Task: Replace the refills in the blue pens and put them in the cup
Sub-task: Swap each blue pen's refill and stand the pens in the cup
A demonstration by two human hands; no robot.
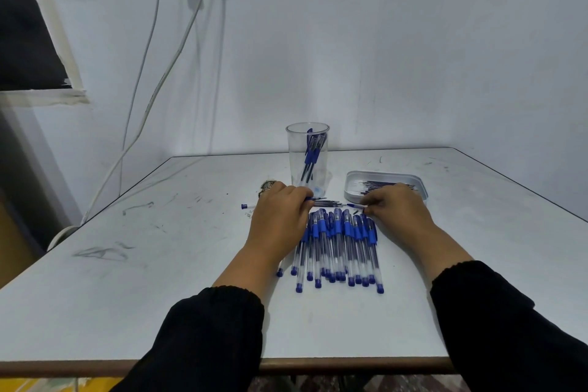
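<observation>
Several blue pens (pixel 342 248) lie side by side on the white table (pixel 159 296), between my two hands. Behind them stands a clear plastic cup (pixel 307 157) with a few blue pens upright inside. My left hand (pixel 278 219) rests on the left side of the row, its fingers closed on a pen barrel (pixel 316 198) that points right. My right hand (pixel 396 210) pinches a small blue-tipped pen part (pixel 354 206) just in front of the tray. A few loose refills (pixel 329 203) lie between the hands.
A shallow white tray (pixel 386 176) holding several thin refills sits at the right of the cup. A loose blue pen cap (pixel 244 206) lies left of my left hand, beside a small dark object (pixel 267 184). Cables (pixel 149 99) hang down the wall at left.
</observation>
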